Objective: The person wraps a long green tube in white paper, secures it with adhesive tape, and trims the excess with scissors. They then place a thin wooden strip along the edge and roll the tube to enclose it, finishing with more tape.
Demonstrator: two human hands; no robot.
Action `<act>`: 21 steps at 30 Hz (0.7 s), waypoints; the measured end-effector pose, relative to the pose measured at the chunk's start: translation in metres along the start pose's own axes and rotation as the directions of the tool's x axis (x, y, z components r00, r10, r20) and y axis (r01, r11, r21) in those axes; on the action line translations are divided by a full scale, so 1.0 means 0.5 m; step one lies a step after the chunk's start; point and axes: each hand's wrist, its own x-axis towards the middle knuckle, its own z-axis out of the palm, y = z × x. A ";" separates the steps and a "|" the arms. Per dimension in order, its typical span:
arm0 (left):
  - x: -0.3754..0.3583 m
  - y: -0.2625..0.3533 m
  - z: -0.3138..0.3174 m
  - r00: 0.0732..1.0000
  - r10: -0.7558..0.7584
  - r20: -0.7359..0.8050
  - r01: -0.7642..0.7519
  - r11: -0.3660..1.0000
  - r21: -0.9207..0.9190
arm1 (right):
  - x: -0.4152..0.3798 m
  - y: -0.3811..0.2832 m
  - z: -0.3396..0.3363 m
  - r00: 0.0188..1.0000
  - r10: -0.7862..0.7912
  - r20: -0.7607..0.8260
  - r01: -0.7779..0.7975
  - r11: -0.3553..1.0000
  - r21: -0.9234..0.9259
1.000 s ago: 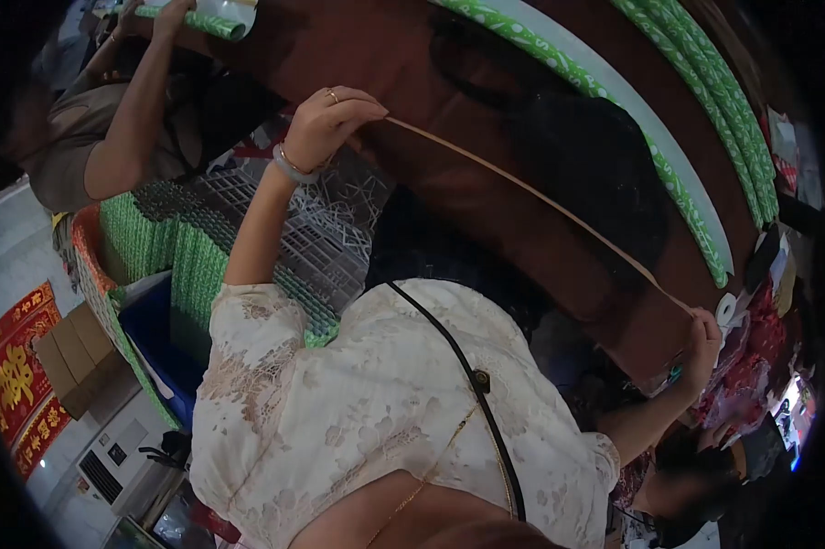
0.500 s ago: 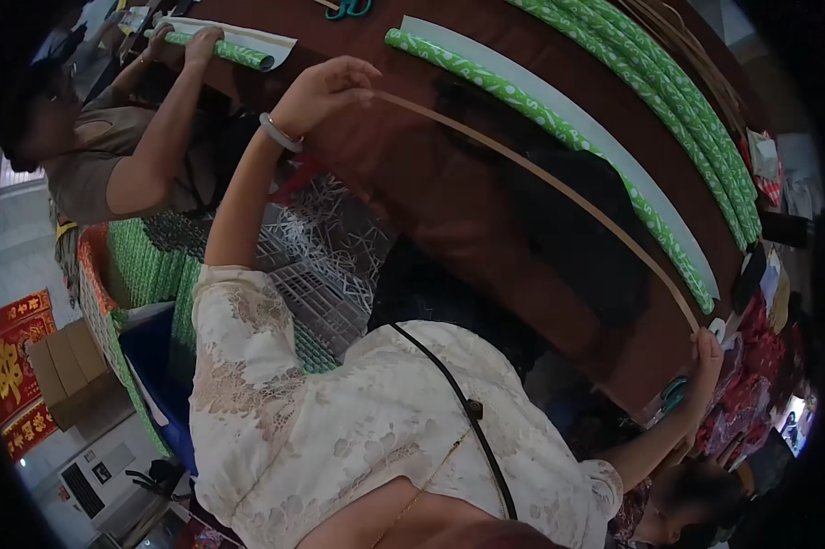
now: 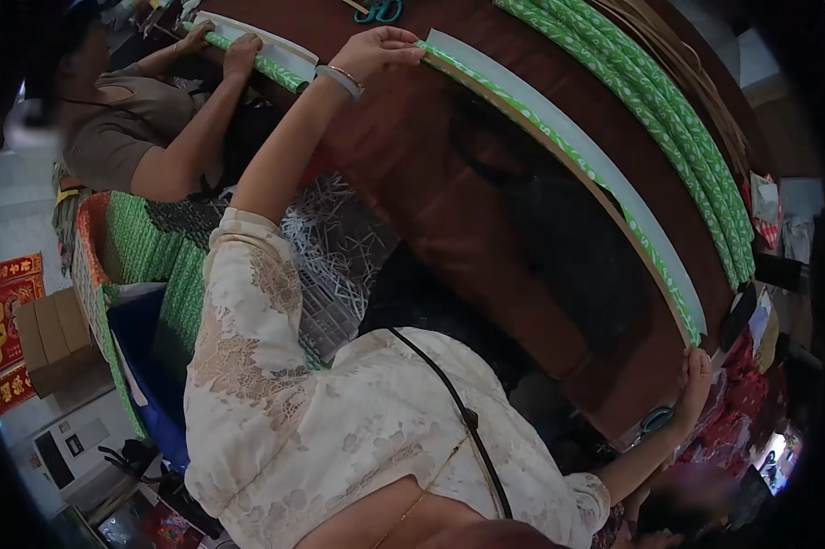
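Strip (image 3: 573,163), tan, narrow, flat and plain-faced, bows in one long arc along the near edge of a white-and-green patterned sheet (image 3: 655,252) on the brown-covered table (image 3: 394,133), its ends pinched between thumb and fingers of the left hand (image 3: 376,55) and right hand (image 3: 696,380).

**Tan strip (image 3: 584,174) is running along patterned sheet (image 3: 601,165)**

The strip is narrow and flat, and is being held at both ends. It is following the sheet's near, green side, bowing in one long curve; whether it is touching all the way is hard to tell. The long sheet is lying on the dark red table (image 3: 403,156), showing white-on-green print along its near side and a plain whitish band along its far side.
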 end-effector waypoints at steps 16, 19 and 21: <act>0.147 -0.073 -0.019 0.964 0.150 -0.222 -0.086 0.958 0.272 | 0.138 -0.029 0.008 0.972 -0.234 0.009 0.227 0.931 -0.287; 0.155 -0.088 -0.020 0.946 0.191 -0.261 -0.105 0.945 0.309 | 0.151 -0.019 0.010 0.973 -0.231 0.016 0.226 0.932 -0.282; 0.149 -0.083 -0.015 0.942 0.182 -0.282 -0.076 0.934 0.348 | 0.153 -0.020 0.017 0.974 -0.228 0.012 0.221 0.932 -0.287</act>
